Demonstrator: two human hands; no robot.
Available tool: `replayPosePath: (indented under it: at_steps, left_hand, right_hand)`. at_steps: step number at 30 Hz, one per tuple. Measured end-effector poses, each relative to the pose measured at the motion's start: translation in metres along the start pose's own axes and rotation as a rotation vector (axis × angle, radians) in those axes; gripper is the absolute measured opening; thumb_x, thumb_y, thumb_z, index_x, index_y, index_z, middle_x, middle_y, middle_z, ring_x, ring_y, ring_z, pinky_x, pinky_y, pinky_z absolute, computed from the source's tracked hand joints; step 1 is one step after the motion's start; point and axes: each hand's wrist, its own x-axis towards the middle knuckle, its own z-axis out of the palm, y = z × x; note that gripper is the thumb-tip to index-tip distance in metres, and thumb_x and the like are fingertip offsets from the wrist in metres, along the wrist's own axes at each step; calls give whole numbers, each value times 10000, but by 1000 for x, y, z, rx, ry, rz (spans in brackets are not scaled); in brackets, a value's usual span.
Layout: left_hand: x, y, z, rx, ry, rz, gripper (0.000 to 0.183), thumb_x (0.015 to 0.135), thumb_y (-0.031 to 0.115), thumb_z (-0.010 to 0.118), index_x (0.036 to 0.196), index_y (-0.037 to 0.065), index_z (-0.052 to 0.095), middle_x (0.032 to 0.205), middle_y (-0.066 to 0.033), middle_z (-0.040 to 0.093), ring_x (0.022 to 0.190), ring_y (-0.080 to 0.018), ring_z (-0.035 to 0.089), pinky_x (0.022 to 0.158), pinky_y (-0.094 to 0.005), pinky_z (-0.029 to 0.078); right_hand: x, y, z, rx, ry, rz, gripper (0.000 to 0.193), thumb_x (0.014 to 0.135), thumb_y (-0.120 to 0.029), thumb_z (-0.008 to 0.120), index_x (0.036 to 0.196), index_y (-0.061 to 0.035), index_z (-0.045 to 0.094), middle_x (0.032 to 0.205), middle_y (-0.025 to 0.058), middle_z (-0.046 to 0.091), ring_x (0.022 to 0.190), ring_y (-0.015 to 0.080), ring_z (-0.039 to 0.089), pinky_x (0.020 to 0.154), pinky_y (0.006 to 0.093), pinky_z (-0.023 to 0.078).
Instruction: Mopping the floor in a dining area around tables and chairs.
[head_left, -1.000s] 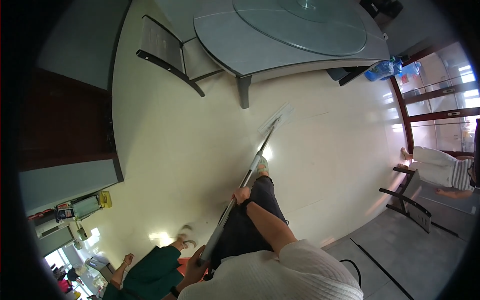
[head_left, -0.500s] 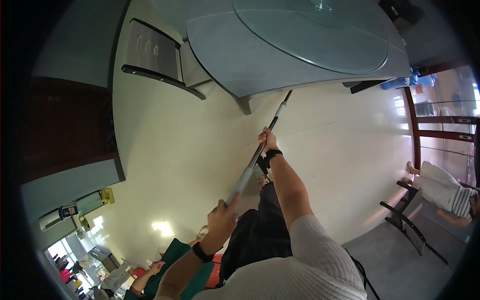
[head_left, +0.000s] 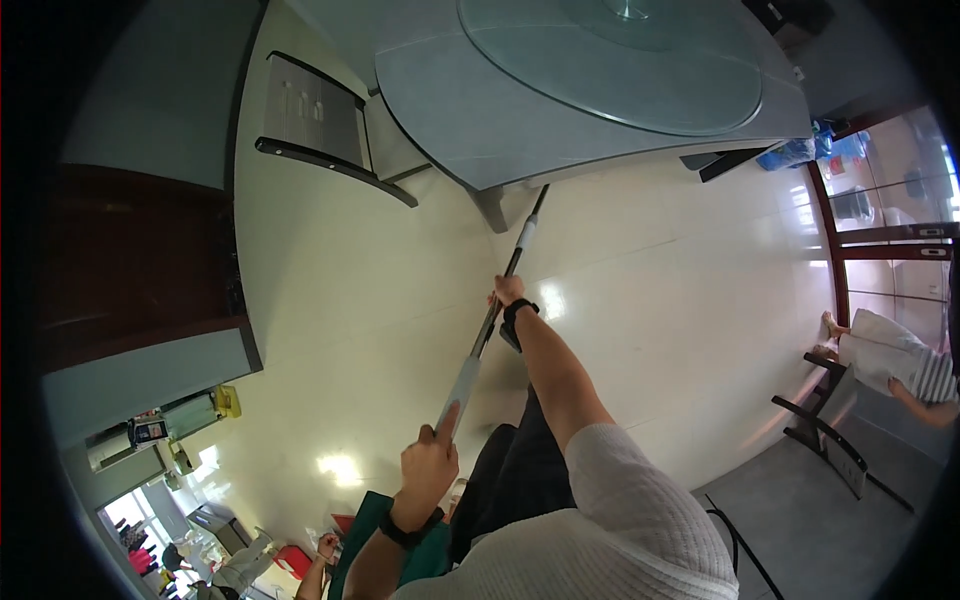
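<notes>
A long pole (head_left: 461, 388), metal with light grey grips, slants from my body toward the table. Its far end passes beneath the edge of the grey table (head_left: 430, 110), so whatever it carries there is hidden. Low on the pole, my left hand (head_left: 428, 468) is closed around the grey grip, one finger stretched along it. Farther up, the fingers of my right hand (head_left: 508, 290) wrap the shaft. Each wrist wears a black band.
A chair (head_left: 315, 115) stands left of the table, which bears a round glass turntable (head_left: 620, 75). Another chair (head_left: 825, 430) is at right near a seated person (head_left: 900, 350). Someone in green (head_left: 370, 545) sits close at lower left. Blue plastic bags (head_left: 795, 152) lie at far right.
The pole's far end has swung left along the table edge. My right hand has shifted left with it, and my left hand has moved slightly left and nearer to me.
</notes>
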Motion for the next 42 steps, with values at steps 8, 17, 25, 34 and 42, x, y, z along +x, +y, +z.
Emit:
replayPosePath:
  at_steps: [8, 17, 25, 34, 42]
  left_hand:
    - [-114, -6, 51, -77, -148, -113, 624, 660, 134, 524, 1228, 207, 278, 686, -162, 481, 555, -326, 521, 514, -420, 435]
    - [-224, -19, 102, -120, -139, -48, 592, 662, 114, 497, 1216, 179, 298, 693, -176, 467, 530, -317, 516, 495, -411, 433]
    - [-298, -47, 108, -107, -52, -65, 569, 653, 99, 500, 1193, 180, 340, 717, -173, 479, 546, -324, 519, 503, -388, 434]
    - [-363, -57, 99, -146, -12, -166, 529, 635, 74, 516, 1143, 176, 414, 663, -161, 485, 523, -309, 523, 479, -375, 433]
    - [-391, -36, 72, -189, 21, -382, 513, 603, 57, 536, 1097, 178, 472, 624, -154, 480, 505, -316, 516, 461, -375, 428]
  right_hand:
    - [-101, 77, -10, -127, 35, 172, 256, 771, -79, 404, 915, 131, 434, 623, 185, 515, 517, 304, 542, 429, 371, 436]
    - [-182, 167, -32, -352, -2, 106, 261, 775, -124, 363, 912, 94, 404, 692, 202, 503, 461, 301, 527, 437, 392, 458]
    - [-185, 272, -19, -273, -122, 72, 257, 796, -117, 389, 687, 82, 508, 544, 109, 560, 460, 227, 552, 443, 303, 469]
    - [-186, 384, 34, -17, -48, 355, 277, 835, -176, 350, 879, 81, 443, 566, 120, 547, 440, 206, 520, 423, 310, 455]
    - [-265, 342, 27, -872, -554, 44, 161, 740, -68, 458, 713, 83, 509, 599, 148, 508, 419, 262, 481, 379, 342, 426]
